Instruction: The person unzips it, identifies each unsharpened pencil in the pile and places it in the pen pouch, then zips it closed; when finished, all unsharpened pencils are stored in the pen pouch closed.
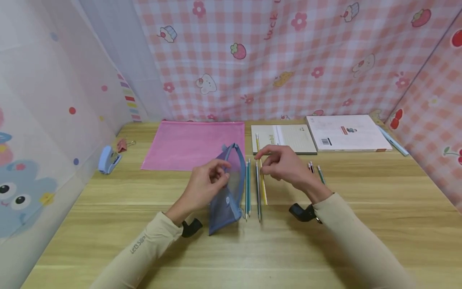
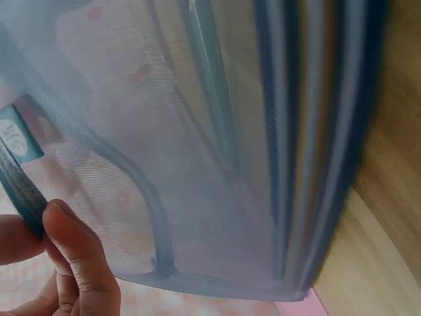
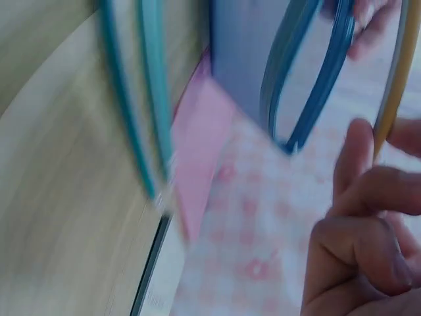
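Two bare hands: left hand [image 1: 209, 180] and right hand [image 1: 283, 162], apart from each other, each in a thumb-and-finger pinch.
Blue mesh zip pouch [image 1: 221, 208]: pinched by the left hand at its zipper tape [image 2: 20, 187], on edge and tilted, probably gripped there so the mouth gapes rightward.
Slim yellow pencil [image 3: 398, 72]: pinched by the right hand, just right of the pouch; a light hold likely suits so thin a shaft.
Teal pencils [image 1: 248, 188] and slim dark pencil [image 1: 258, 196]: roughly parallel on the wood-grain worktop [image 1: 274, 257], perhaps ranged for easy picking.
Flat pink translucent folder [image 1: 191, 144]: behind the pouch, left of the cream notebook [image 1: 301, 138], seemingly set back to free the front.
Pale blue stapler [image 1: 106, 161]: far left, near a pink binder clip [image 1: 122, 145], presumably out of reach's way.
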`<control>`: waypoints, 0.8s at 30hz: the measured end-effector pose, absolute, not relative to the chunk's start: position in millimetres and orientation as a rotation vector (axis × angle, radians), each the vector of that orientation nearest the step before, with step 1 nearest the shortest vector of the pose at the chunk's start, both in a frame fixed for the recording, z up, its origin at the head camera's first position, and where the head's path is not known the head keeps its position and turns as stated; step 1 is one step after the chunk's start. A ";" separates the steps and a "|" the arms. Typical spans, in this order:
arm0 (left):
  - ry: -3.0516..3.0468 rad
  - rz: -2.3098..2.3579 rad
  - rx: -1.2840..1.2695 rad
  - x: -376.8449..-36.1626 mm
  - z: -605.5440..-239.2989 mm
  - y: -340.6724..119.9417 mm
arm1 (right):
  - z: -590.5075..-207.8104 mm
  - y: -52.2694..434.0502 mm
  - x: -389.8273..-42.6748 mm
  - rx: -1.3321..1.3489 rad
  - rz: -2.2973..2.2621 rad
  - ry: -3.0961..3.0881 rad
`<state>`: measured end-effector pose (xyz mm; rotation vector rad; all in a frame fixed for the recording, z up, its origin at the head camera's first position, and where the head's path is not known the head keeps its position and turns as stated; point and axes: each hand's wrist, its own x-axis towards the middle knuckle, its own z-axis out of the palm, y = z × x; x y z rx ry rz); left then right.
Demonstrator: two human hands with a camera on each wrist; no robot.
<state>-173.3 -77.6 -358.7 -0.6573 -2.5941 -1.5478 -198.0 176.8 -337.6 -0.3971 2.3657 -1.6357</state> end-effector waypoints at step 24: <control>-2.496 -1.594 -0.628 -171.3 -359.6 -75.6 | -342.9 115.4 -193.3 -0.705 -1.113 2.774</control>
